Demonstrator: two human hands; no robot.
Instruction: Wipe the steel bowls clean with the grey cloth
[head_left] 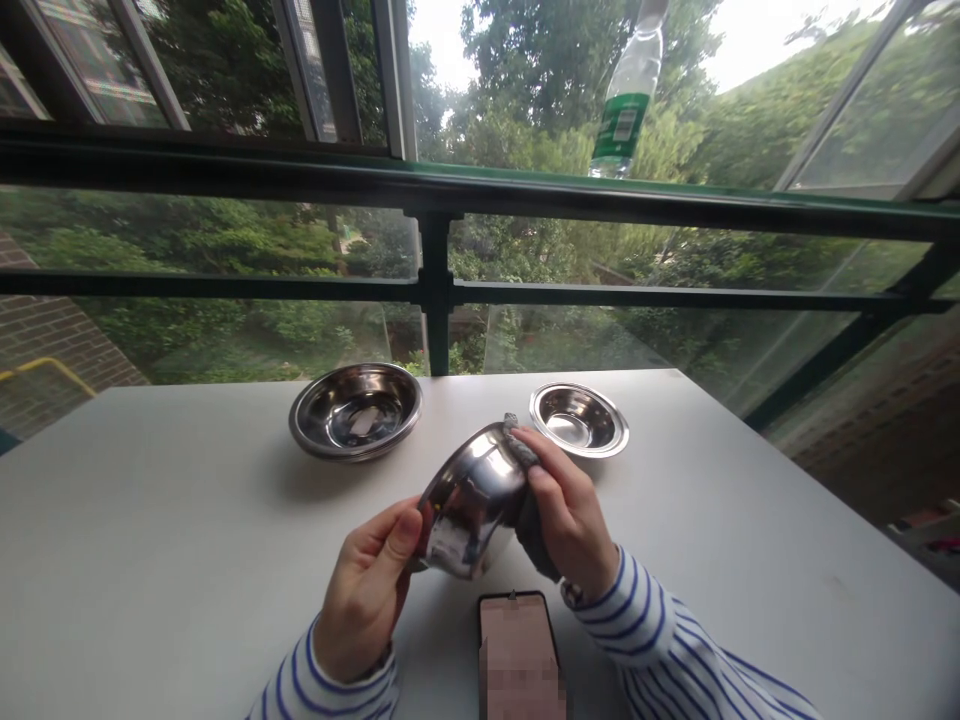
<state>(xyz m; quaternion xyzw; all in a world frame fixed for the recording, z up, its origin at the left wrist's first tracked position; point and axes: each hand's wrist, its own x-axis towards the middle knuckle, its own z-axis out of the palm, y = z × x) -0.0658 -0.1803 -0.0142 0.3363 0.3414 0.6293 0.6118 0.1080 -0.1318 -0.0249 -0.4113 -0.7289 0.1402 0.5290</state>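
A shiny stainless steel bowl (476, 500) is held tilted above the table, between my two hands. My left hand (371, 575) pinches its rim at the lower left, thumb on the near side. On the opposite side, my right hand (566, 510) is closed around a grey cloth (534, 530), which presses against the bowl's upper right edge. The bowl's inside is turned away from view. Below the bowl lies a phone (519, 650) with its screen lit and partly blurred.
A wide metal bowl (319, 425), looking like a nested stack, stands at the table's back left. A smaller metal bowl (577, 418) stands at the back right. Behind the white table (187, 560) runs a dark railing (510, 190) bearing a green-labelled plastic bottle (622, 120).
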